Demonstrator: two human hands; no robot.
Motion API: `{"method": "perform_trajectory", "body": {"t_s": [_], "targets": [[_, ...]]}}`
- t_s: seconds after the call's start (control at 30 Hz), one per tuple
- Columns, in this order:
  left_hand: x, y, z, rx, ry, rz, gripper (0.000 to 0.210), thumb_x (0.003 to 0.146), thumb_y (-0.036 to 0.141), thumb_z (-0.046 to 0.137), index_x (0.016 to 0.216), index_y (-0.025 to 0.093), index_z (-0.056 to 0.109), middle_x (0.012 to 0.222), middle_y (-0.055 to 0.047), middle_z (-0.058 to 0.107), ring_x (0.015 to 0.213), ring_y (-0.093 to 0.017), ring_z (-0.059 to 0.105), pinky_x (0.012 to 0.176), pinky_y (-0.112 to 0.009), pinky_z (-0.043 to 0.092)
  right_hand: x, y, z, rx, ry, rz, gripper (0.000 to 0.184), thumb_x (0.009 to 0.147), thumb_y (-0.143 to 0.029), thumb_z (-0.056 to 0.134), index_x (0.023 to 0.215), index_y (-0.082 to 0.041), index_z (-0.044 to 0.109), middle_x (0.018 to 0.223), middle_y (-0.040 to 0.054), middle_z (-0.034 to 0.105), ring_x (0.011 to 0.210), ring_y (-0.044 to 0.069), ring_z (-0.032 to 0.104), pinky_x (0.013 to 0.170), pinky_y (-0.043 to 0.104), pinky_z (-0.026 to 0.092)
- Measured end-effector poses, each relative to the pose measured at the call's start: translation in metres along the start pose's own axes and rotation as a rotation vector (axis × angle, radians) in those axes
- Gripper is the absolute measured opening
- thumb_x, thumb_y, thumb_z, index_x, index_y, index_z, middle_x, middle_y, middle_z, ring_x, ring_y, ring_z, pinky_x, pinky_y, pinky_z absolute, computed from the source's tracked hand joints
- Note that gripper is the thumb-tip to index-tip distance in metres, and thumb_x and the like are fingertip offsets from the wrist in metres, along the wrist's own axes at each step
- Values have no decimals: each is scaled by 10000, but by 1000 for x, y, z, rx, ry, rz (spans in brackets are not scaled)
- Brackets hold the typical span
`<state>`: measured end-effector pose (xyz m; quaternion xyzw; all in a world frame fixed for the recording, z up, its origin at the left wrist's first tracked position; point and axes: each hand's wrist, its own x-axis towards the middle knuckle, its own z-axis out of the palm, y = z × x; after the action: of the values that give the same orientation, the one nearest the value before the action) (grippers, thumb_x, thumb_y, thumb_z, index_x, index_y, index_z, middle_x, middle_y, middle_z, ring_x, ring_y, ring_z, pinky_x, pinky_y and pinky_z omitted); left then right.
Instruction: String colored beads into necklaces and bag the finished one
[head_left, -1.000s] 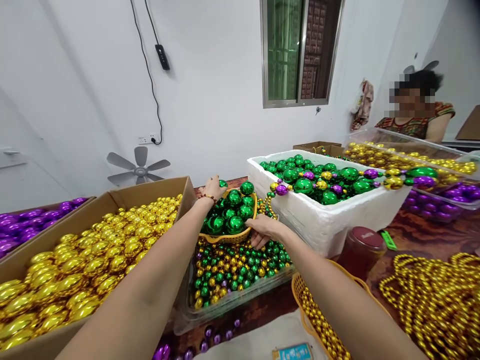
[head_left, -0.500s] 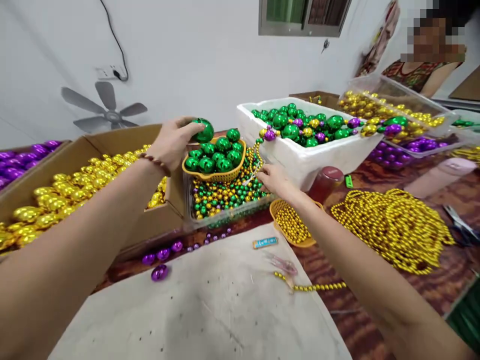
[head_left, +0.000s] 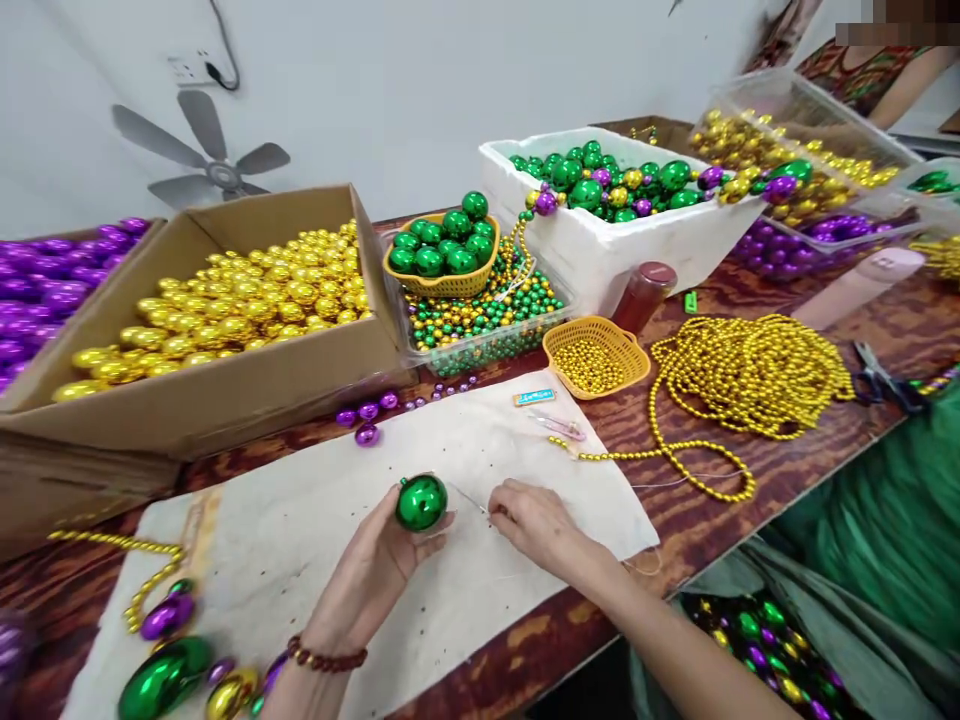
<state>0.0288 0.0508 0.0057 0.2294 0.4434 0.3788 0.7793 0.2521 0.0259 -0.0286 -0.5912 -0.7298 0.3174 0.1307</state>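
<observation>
Over the white cloth (head_left: 480,590), my left hand (head_left: 379,560) is closed around a large shiny green bead (head_left: 421,502). My right hand (head_left: 536,522) pinches a thin needle (head_left: 472,501) that points toward the bead; whether its tip touches the bead I cannot tell. At the lower left lies a strand with a large green bead (head_left: 166,678), a purple bead (head_left: 169,615) and small gold beads (head_left: 154,548). Several loose purple beads (head_left: 367,411) rest by the cloth's far edge.
A cardboard box (head_left: 300,355) of gold beads, an orange basket (head_left: 442,284) of green beads on a clear tray (head_left: 487,352), and a white foam box (head_left: 622,250) line the back. Right are a small orange basket (head_left: 634,365), coiled gold beads (head_left: 757,375), scissors (head_left: 885,380) and a person's arm (head_left: 911,85).
My left hand has brought a green bead from above the orange basket down over the cloth. My right hand has left the bead tray and now pinches the needle near that bead.
</observation>
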Motion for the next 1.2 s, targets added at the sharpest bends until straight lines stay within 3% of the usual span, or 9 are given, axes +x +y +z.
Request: {"method": "perform_trajectory", "body": {"t_s": [0.13,0.27,0.47,0.53,0.63,0.77,0.97,1.1,1.2], "targets": [[-23,-5,-7,-121,-9,-7,290,919,370,556,1124,168,592,1156,-122,644,1055,-311,639,915,-441,495,12,-16,21,-199,-18,72,155,894,-134,520,977,-162,647,1004,93,677,882,272,678,748,368,476],[-34,-9,-19,-23,-40,119,324,929,394,528,1186,199,567,1192,-112,609,1079,-295,616,934,-475,479,17,-25,32,-351,-16,166,187,939,-120,496,1084,-139,613,1020,78,668,871,225,668,781,399,512],[-23,-23,-49,876,299,632,469,814,342,685,1242,217,539,1206,-104,552,1100,-267,549,952,-450,454,19,-32,32,-422,-69,226,168,936,-159,516,1068,-131,615,1021,77,682,860,212,671,755,372,510],[-17,-28,-55,1199,339,797,516,815,278,680,1297,211,509,1242,-127,517,1166,-286,489,1002,-487,412,19,-31,29,-409,-81,216,171,897,-127,490,1009,-133,620,1003,104,693,860,252,682,700,355,477],[-10,-40,-56,1407,329,844,540,831,161,627,1347,234,487,1301,-141,474,1214,-302,430,1009,-518,405,16,-24,25,-368,-77,210,168,870,-142,445,916,-166,605,929,111,707,821,286,684,618,325,398],[-7,-54,-50,1419,281,825,546,847,194,617,1373,262,482,1374,-137,425,1269,-305,392,1019,-504,415,9,-9,20,-262,-48,220,182,871,-175,414,906,-203,590,840,89,708,774,282,663,588,310,319],[0,-55,-51,1288,280,800,462,973,249,411,1432,290,387,1400,-114,438,1293,-248,423,1056,-469,384,-14,10,17,40,60,244,172,851,-182,465,830,-214,633,826,53,682,802,246,638,672,312,349],[3,-54,-56,1219,403,774,596,889,350,583,1423,223,353,1302,-139,491,1239,-294,467,1029,-510,385,-36,11,25,378,149,256,164,891,-264,467,847,-215,617,751,-3,633,610,167,616,638,284,404],[-2,-52,-50,1134,376,752,619,838,372,653,1381,226,394,1300,-133,522,1227,-305,488,1037,-525,366,-44,0,35,661,220,252,179,907,-335,479,875,-200,593,747,-9,608,564,142,599,569,252,427]]}}
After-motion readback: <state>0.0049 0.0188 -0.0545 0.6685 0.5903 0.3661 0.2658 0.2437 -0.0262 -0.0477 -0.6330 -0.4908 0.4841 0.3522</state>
